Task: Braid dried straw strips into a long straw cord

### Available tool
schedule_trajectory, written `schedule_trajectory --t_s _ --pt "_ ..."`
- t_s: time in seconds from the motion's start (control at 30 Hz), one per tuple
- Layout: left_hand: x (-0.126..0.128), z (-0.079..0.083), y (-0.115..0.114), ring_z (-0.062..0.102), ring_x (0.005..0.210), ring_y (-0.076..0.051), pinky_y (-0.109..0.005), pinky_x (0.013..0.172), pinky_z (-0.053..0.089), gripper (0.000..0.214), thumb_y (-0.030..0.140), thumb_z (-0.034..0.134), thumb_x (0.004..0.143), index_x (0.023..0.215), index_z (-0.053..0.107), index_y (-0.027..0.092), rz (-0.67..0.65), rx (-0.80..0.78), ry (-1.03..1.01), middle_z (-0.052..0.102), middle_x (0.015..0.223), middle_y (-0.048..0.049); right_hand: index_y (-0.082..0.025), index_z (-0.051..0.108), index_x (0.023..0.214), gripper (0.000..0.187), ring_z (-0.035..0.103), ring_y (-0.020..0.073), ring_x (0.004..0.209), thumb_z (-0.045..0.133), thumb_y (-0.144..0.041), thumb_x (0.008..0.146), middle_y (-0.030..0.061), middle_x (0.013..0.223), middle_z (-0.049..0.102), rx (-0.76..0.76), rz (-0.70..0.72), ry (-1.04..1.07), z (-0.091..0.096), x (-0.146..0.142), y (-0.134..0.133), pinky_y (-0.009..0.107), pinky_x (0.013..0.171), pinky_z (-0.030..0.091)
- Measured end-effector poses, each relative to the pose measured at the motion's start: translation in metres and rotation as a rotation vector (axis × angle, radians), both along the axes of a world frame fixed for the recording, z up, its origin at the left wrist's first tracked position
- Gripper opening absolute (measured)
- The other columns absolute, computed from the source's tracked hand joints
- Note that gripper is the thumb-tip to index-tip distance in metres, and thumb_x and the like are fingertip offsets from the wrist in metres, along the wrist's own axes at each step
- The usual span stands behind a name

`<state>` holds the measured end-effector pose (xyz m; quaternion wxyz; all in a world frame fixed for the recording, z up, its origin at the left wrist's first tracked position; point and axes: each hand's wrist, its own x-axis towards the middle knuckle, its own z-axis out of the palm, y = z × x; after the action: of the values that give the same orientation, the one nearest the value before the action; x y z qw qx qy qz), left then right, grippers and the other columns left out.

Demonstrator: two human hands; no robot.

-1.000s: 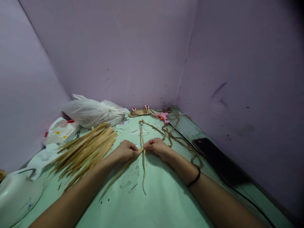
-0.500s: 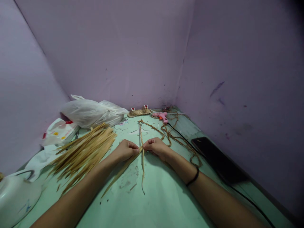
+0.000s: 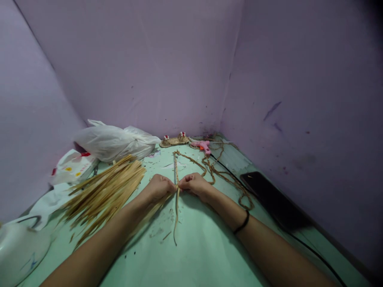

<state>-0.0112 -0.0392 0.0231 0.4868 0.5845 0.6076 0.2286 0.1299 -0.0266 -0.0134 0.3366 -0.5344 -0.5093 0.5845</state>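
A thin braid point(image 3: 176, 169) of dried plant fibre runs toward me from the far middle of the table, and both hands meet at its near end. My left hand point(image 3: 162, 187) is closed in a pinch on a pale fibre strip point(image 3: 155, 208), which trails back beside the forearm. From the right, my right hand point(image 3: 193, 184) pinches the braid's near end, thumb and forefinger together. A narrow loose strand point(image 3: 176, 221) hangs toward me from between the fingertips. How the strips cross is hidden under the fingers.
Left lies a pile of dried strips point(image 3: 110, 193), with a white plastic bag point(image 3: 119, 140) behind and a white bowl-like object point(image 3: 22, 251) nearer me. Coiled braided cord point(image 3: 215, 171), a pink glue gun point(image 3: 203, 146) and a black phone point(image 3: 269, 199) are right. A woven piece point(image 3: 173, 142) lies at the wall.
My left hand has turned over slightly and its fingertips have come closer to the right hand's. The fibre strip has swung in against the left forearm, and the loose strand has shifted left.
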Motion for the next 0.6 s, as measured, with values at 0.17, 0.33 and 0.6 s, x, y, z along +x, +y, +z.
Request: schedule_trajectory --t_s 0.17,0.33,0.6 --pt "0.007 -0.01 0.001 0.026 0.037 -0.006 -0.02 0.038 0.019 0.007 0.019 0.053 0.051 0.048 0.054 0.012 0.058 -0.028 -0.014 0.031 0.034 0.006 -0.011 0.057 0.054 0.008 0.031 0.0032 0.034 0.051 -0.009 0.058 -0.0028 0.042 0.052 -0.01 -0.034 0.055 0.003 -0.003 -0.001 0.018 0.036 0.019" --pt "0.011 -0.026 0.001 0.042 0.045 -0.011 -0.021 0.044 0.027 0.014 0.021 0.05 0.055 0.055 0.062 0.014 0.03 0.206 0.316 0.046 0.043 0.0007 -0.012 0.055 0.052 0.006 0.032 0.0038 0.032 0.051 -0.008 0.055 -0.005 0.037 0.046 -0.018 -0.095 0.027 0.005 -0.006 -0.002 0.018 0.035 0.02" --pt "0.026 -0.005 -0.02 0.058 0.075 -0.025 -0.029 0.058 0.034 0.025 0.025 0.042 0.068 0.074 0.064 0.015 -0.1 0.346 0.749 0.063 0.071 -0.013 -0.012 0.057 0.053 0.005 0.032 0.0041 0.035 0.053 -0.009 0.052 -0.0052 0.038 0.045 0.019 -0.106 -0.04 -0.006 -0.006 0.001 0.018 0.036 0.021"
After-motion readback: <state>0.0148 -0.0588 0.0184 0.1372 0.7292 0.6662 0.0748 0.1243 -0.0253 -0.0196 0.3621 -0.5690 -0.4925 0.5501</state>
